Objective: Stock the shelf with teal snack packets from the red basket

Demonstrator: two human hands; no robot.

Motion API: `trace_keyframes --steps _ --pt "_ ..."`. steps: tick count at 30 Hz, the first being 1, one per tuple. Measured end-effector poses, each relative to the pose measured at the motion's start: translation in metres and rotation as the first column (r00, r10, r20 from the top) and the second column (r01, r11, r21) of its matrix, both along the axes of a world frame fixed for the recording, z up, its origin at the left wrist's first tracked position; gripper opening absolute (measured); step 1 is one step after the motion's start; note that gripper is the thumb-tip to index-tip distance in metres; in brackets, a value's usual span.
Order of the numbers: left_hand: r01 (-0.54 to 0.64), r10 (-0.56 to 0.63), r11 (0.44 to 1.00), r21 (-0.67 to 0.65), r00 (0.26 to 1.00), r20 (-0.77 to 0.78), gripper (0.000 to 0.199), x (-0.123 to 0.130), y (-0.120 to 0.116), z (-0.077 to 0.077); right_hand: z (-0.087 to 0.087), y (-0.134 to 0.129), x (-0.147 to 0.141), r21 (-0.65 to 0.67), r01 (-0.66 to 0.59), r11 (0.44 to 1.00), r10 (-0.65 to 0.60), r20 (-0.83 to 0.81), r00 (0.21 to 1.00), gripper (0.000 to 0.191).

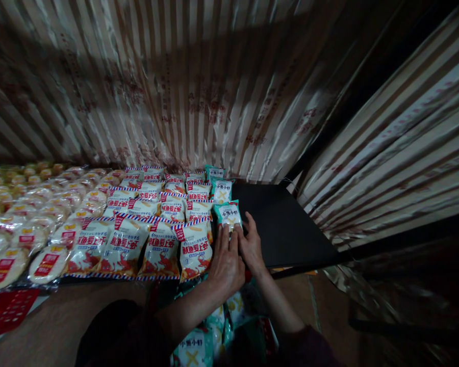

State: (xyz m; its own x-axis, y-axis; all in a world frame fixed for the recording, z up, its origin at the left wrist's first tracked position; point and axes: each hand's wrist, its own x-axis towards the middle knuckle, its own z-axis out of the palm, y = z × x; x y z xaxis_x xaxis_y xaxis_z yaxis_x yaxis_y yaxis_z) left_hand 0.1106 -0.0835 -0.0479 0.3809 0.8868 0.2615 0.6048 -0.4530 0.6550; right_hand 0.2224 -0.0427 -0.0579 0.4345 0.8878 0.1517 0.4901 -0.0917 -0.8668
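Observation:
A green and white snack bag [228, 213] lies on the black shelf board, in front of other green snack bags [222, 191]. My left hand [228, 262] rests on the lower end of this bag, fingers stretched out flat. Close beside it, my right hand [251, 244] is at the bag's lower right corner, its fingers apart and partly raised. Neither hand is wrapped around the bag. To the left stand rows of white snack bags [124, 245] with red lettering and striped edges. Below my forearms, more green snack bags [193, 349] sit in a container, partly hidden.
Round, clear-wrapped packs [48, 264] with red labels fill the left of the board. The black board [290, 229] extends right of my hands. Striped sheeting [199, 92] hangs behind, and a dark frame post [321, 137] rises at right. A red basket [9, 311] is at lower left.

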Motion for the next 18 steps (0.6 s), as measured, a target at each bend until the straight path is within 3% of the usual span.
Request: trace_keyframes --steps 7,18 --pt "0.048 -0.048 0.987 -0.152 0.999 0.006 0.073 -0.009 0.004 0.030 0.002 0.002 -0.005 0.042 0.031 0.999 -0.027 -0.087 0.996 0.073" --pt "0.032 -0.033 0.980 -0.197 0.999 -0.003 0.074 -0.006 0.004 0.029 0.012 0.015 0.004 -0.017 -0.029 0.999 0.026 -0.184 0.983 0.071"
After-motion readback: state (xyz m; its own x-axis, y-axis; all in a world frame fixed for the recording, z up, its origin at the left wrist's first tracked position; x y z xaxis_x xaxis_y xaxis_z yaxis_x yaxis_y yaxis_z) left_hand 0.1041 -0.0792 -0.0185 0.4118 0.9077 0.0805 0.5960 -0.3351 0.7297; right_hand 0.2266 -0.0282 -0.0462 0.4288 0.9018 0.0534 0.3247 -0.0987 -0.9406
